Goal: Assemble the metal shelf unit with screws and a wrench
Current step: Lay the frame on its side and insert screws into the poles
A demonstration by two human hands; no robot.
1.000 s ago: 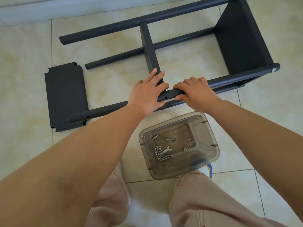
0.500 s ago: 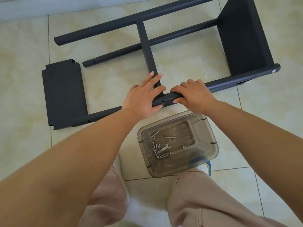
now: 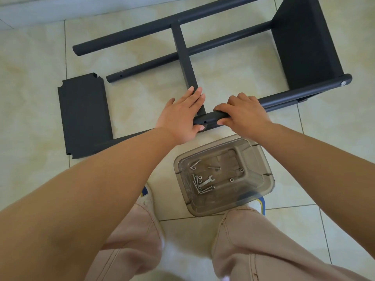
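Since a second ago the left hand (image 3: 182, 116) has flattened, its fingers now straight along the middle shelf (image 3: 185, 61) with the thumb under the near pole (image 3: 284, 99), while the right hand (image 3: 242, 114) stays curled round that pole. Half built, the frame lies on its side on the tiled floor (image 3: 223, 82). It looks rigid, smooth and fairly light; gripping the poles near a joint seems safest. Screws (image 3: 197, 182) and wrench (image 3: 209, 180) wait in the plastic tub (image 3: 261, 159).

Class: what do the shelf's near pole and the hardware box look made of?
Near pole: apparently metal tube, matte dark grey coating, with a drilled screw hole. Hardware box: likely plastic, smoky and see-through; the screws and wrench show through it.
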